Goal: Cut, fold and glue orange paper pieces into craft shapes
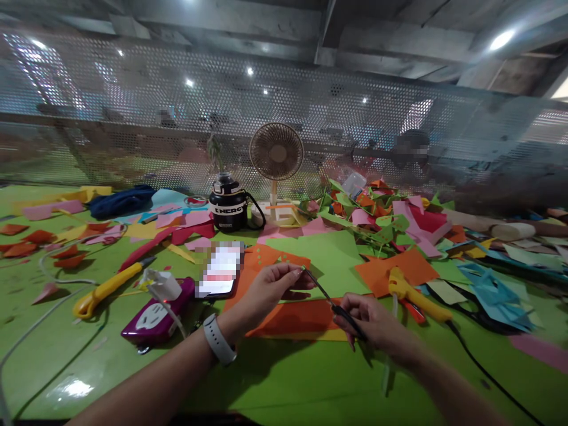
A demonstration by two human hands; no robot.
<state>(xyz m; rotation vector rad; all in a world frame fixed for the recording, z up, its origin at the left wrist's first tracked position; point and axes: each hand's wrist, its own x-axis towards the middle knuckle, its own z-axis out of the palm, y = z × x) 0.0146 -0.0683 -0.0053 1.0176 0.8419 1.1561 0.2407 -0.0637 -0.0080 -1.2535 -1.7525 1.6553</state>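
My right hand (pixel 366 322) is closed round the black handles of a pair of scissors (pixel 338 307), whose thin blades point up and left. At the blade tips, my left hand (pixel 277 287) pinches a tiny green piece (pixel 303 268), probably paper. Both hands are above orange sheets (pixel 297 316) and beside a light green sheet (pixel 328 251) lying on the green table. Several small green dots lie on the orange paper behind my left hand. A white watch band is round the left wrist.
Left of my hands are a lit phone (pixel 222 269), a purple power strip (pixel 155 319) and a yellow-handled cutter (pixel 106 290). A yellow glue gun (pixel 419 296) lies at right, its cord trailing forward. A black bottle (pixel 228 204), fan (pixel 277 152) and paper scrap pile (pixel 377 210) stand behind.
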